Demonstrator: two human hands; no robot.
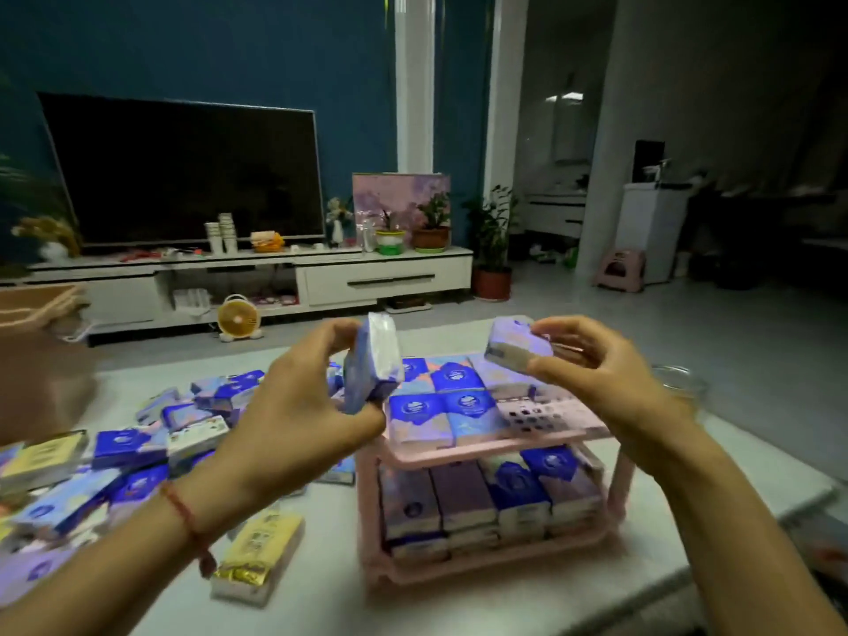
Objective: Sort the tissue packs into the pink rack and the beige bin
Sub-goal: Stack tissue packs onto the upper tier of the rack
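Dozens of loose tissue packs [137, 447] cover the left half of the table [330, 534]. The beige bin [39, 305] is far left, cut off by the frame edge & blurred, so can't tell what's in it. Your left hand [298, 406] has its fingers curled round a blue pack [371, 364], held on end just left of the pink rack [482, 569]. The rack is centre-right, both tiers nearly full. Your right hand [610, 374] pinches a lilac pack [518, 346] over the top tier's far side. Packs look light, soft, w/ slick film wrap. Prob. best to grip across the short sides and not crush them. Print is blurred. The top tier's right end is partly hidden by your right hand, so can't tell how much room is left.
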